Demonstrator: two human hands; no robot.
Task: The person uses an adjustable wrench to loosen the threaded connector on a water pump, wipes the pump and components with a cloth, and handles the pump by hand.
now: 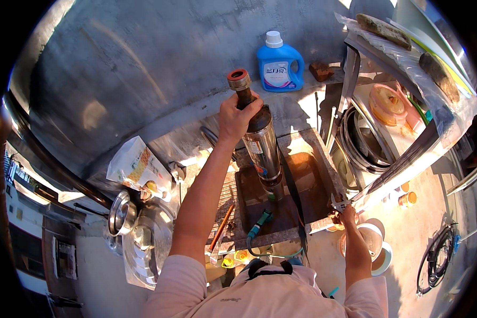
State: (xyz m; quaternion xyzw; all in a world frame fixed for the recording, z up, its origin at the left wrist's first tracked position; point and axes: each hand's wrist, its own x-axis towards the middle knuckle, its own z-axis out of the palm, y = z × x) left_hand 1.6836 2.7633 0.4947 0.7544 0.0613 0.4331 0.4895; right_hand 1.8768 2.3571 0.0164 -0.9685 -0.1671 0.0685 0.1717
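My left hand (pixel 237 117) is wrapped round the neck of a metal submersible pump (pixel 261 151), just below its threaded outlet with a reddish ring. The pump stands slightly tilted, its lower end down in a stone sink (pixel 323 159). Alongside it a flat black cable (pixel 293 196) runs toward me. Out at the sink's right front corner, my right hand (pixel 348 216) is closed on a silver wrench (pixel 339 203), whose jaws point away from the pump. Near the pump's foot lies a green hose nozzle (pixel 263 218) on a thin hose.
A blue detergent bottle (pixel 281 66) and a brick piece (pixel 321 71) stand on the back ledge. Metal bowls (pixel 123 213) and a white bag (pixel 140 164) sit at left. At right are a rack of pots (pixel 363 140), buckets (pixel 369 238) and a coiled black cable (pixel 438 257).
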